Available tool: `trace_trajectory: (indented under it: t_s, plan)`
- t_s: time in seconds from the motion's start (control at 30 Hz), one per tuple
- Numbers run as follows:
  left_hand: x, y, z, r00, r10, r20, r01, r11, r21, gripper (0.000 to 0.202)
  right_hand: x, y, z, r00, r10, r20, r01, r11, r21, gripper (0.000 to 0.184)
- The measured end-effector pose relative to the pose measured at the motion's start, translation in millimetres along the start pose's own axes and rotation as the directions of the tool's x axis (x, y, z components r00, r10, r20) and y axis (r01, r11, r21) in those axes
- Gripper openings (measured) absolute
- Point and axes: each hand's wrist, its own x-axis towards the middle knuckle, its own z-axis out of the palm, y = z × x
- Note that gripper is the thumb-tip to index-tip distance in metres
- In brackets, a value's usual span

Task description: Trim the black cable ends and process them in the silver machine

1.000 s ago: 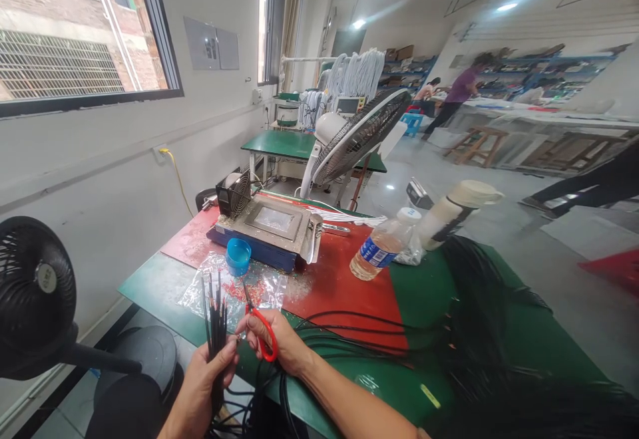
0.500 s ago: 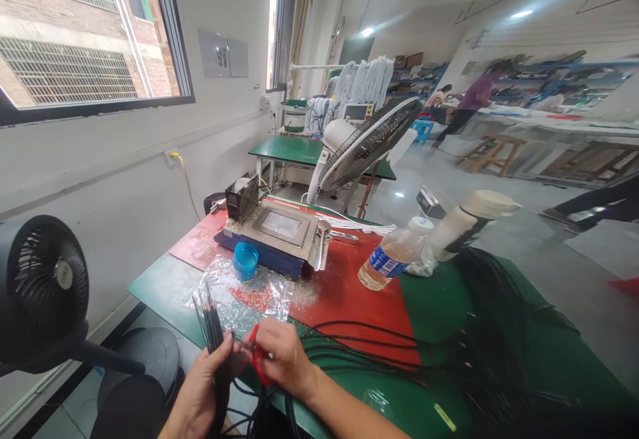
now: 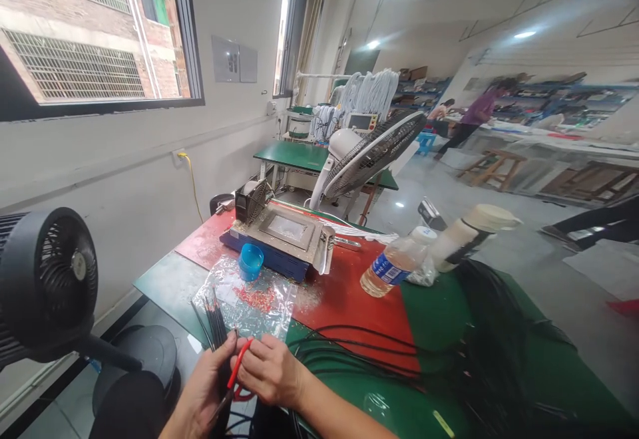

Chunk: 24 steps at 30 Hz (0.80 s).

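Observation:
My left hand (image 3: 202, 386) is wrapped round a bundle of black cables (image 3: 215, 322), their stripped ends pointing up and away. Close against it, my right hand (image 3: 272, 369) grips scissors (image 3: 239, 362) with red handles, the dark metal end tilted down to the left. Thumb and fingers of both hands meet near a cable tip, which is too small to make out clearly. Beyond the hands lies a clear plastic bag (image 3: 227, 292) strewn with red and pale scraps (image 3: 257, 298). A blue cup (image 3: 250, 261) stands at its far edge.
A blue-based box with a metal top (image 3: 287, 229) and a small black fan (image 3: 251, 201) stand behind the cup. Rightward are a labelled bottle (image 3: 384, 273), a flask (image 3: 472, 233) and heaped black cables (image 3: 504, 352). A black fan (image 3: 62, 279) stands left; people work far off.
The scissors have swung round in my right hand, their metal end now pointing down-left. Both hands stay close together round the cables. The view has shifted slightly.

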Motion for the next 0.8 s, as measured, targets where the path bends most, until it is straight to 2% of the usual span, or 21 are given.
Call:
trace_trajectory:
  t_s: [0.1,0.23,0.3,0.37,0.4,0.43,0.47,0.53,0.57,0.6,0.63,0.67,0.8]
  plan:
    - [3,0,-6.2,0.998,0.009,0.062,-0.007,1.0,-0.028,0.03,3,-4,-1,1.0,-0.008,0.017,0.008,1.0,-0.014,0.022]
    - [4,-3,-13.9,0.997,0.079,-0.005,-0.079,0.997,-0.004,0.024,8,-5,-7,1.0,-0.016,0.025,0.017,1.0,-0.012,0.021]
    - [4,-1,-17.3,0.992,0.114,-0.053,-0.114,0.993,0.002,0.027,12,1,-12,0.999,0.043,0.002,-0.043,0.999,0.01,0.019]
    - [5,4,-21.1,0.972,0.205,-0.114,-0.199,0.978,0.062,0.042,18,13,-17,0.977,0.201,-0.073,-0.198,0.979,0.053,0.019]
    - [7,8,-23.2,0.945,0.295,-0.142,-0.277,0.951,0.134,0.048,22,21,-19,0.937,0.329,-0.12,-0.319,0.943,0.096,0.019]
    - [10,11,-25.5,0.91,0.39,-0.143,-0.358,0.91,0.207,0.052,27,30,-21,0.863,0.479,-0.161,-0.456,0.876,0.159,0.019]
    - [13,15,-27.7,0.873,0.469,-0.13,-0.424,0.865,0.269,0.054,33,41,-22,0.756,0.628,-0.184,-0.586,0.775,0.238,0.018]
    - [21,20,-31.7,0.819,0.567,-0.094,-0.508,0.79,0.343,0.053,44,63,-21,0.501,0.852,-0.151,-0.759,0.516,0.396,0.021]
    - [26,22,-33.3,0.803,0.59,-0.082,-0.527,0.769,0.361,0.051,49,73,-20,0.398,0.911,-0.111,-0.794,0.402,0.455,0.025]
    - [31,24,-34.7,0.793,0.605,-0.073,-0.54,0.752,0.378,0.048,53,83,-17,0.328,0.942,-0.072,-0.808,0.319,0.495,0.029]
    - [35,25,-35.7,0.786,0.615,-0.062,-0.547,0.739,0.394,0.045,55,92,-13,0.289,0.956,-0.041,-0.814,0.268,0.515,0.033]
    - [39,26,-36.4,0.782,0.621,-0.048,-0.551,0.725,0.414,0.043,57,99,-8,0.273,0.962,-0.019,-0.822,0.243,0.515,0.036]
    - [50,31,-36.6,0.779,0.627,0.012,-0.528,0.645,0.552,0.043,54,114,11,0.285,0.958,-0.024,-0.891,0.274,0.363,0.039]
